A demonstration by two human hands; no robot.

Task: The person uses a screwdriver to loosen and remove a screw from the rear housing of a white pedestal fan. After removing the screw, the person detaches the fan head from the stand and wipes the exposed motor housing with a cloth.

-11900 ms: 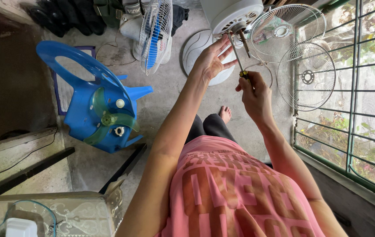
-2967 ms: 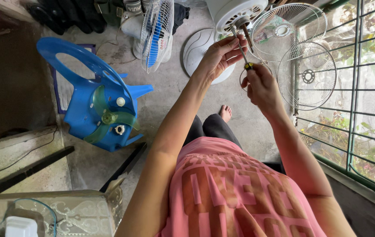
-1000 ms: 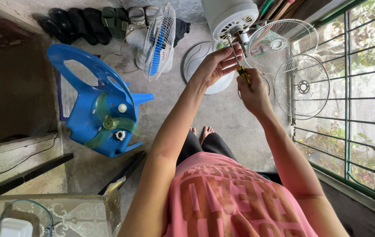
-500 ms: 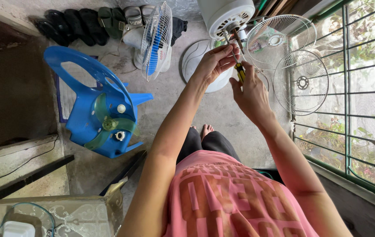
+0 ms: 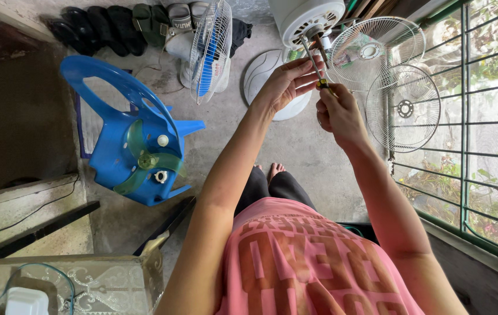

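Note:
A white fan motor housing (image 5: 307,17) stands in front of me with its shaft exposed. My right hand (image 5: 339,111) grips the yellow handle of a screwdriver (image 5: 313,61), whose shaft points up at the housing. My left hand (image 5: 287,81) cups the screwdriver shaft near the motor, fingers curled around it. Both arms reach forward from my pink shirt.
Two white fan grilles (image 5: 403,105) lean by the barred window at the right. A round white fan base (image 5: 269,73) lies on the concrete floor. Another fan with blue blades (image 5: 209,49) stands by a row of shoes (image 5: 115,23). A blue plastic chair (image 5: 129,134) carries green fan blades (image 5: 144,163).
The view has shifted slightly. My hands stay on the screwdriver at the motor housing, with the right hand a little lower on the handle.

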